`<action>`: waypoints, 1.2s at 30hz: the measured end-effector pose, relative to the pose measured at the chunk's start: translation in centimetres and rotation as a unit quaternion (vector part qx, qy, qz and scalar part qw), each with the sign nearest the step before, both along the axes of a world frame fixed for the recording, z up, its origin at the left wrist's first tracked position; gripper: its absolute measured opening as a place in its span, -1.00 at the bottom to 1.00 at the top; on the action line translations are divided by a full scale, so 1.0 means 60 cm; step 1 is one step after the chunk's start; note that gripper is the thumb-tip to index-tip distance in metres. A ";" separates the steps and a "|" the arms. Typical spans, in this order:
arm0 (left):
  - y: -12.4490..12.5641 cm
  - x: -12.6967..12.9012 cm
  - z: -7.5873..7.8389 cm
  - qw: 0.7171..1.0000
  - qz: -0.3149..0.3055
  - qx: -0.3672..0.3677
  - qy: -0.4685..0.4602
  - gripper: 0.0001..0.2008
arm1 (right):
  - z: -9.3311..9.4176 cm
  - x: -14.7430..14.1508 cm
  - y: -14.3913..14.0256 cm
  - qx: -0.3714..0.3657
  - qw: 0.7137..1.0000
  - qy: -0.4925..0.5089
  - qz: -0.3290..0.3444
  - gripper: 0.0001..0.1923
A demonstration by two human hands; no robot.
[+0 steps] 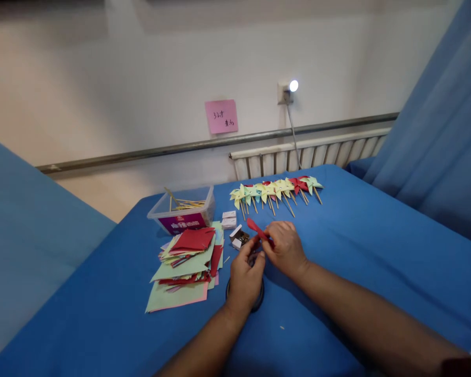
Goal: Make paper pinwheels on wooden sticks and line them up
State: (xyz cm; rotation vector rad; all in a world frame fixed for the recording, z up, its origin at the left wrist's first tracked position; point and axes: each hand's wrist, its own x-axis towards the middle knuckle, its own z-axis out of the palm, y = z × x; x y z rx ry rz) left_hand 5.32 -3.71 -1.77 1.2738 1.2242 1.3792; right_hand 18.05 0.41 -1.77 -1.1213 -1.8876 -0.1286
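Note:
Between my two hands is a piece of folded red paper (pixel 255 227), raised above the blue cloth. My right hand (pixel 286 248) is closed around its right part. The fingertips of my left hand (pixel 246 275) pinch at its lower left edge. Under my left wrist lies a dark looped object (pixel 262 296), mostly hidden by the hand. Just beyond my left fingers stands a small opened box (pixel 237 238) with tiny metal pieces in it. A row of finished paper pinwheels (pixel 277 190) on wooden sticks lies farther back.
Left of my hands is a stack of coloured paper (pixel 180 290) with red sheets (pixel 194 240) on top. Behind it stands a clear plastic tub (pixel 210 207) holding wooden sticks. Small white boxes (pixel 229 222) sit beside it. A radiator (pixel 317 157) lines the wall.

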 end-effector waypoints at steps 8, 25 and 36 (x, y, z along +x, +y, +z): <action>0.037 0.015 0.025 0.993 0.008 -0.016 -0.119 -0.69 | 0.005 -0.009 0.016 0.036 0.998 -0.045 -0.022 -0.89; 0.044 -0.030 0.004 0.933 0.018 -0.116 -0.340 -0.74 | -0.008 -0.056 -0.034 -0.009 0.993 -0.115 0.007 -0.64; 0.039 -0.030 0.005 0.925 0.022 -0.126 -0.358 -0.81 | -0.012 -0.028 -0.043 -0.033 0.988 -0.129 0.082 -0.55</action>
